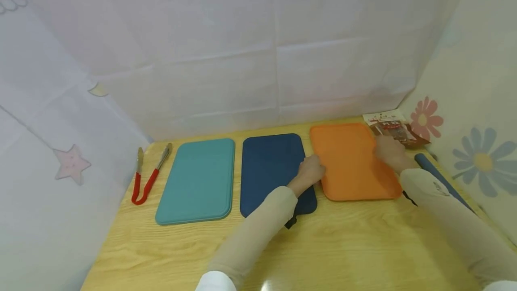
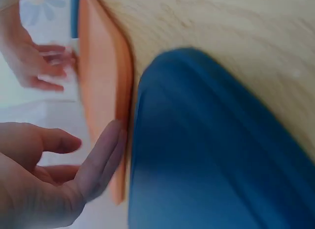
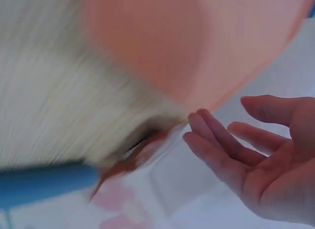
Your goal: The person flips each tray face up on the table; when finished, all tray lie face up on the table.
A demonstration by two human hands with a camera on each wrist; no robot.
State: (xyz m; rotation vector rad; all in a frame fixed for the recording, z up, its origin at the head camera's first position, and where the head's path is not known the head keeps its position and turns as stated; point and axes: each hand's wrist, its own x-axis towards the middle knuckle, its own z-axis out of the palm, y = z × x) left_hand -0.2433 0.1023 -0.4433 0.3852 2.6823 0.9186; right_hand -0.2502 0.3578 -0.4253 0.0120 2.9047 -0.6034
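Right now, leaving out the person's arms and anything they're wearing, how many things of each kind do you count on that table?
Trays: 3 (teal tray, dark blue tray, orange tray)
Tongs: 1 pair, with red handles
Packet: 1
Blue rod: 1, partly hidden by a sleeve
Total: 6

From my head feed I see one orange tray (image 1: 349, 165), a plain rectangle with rounded corners, lying face-up right of centre on the surface (image 1: 347, 246), part of its right edge hidden. My left wrist feed catches its smooth, thick edge, slanting down the left half; my right wrist feed shows it blurred across the top.
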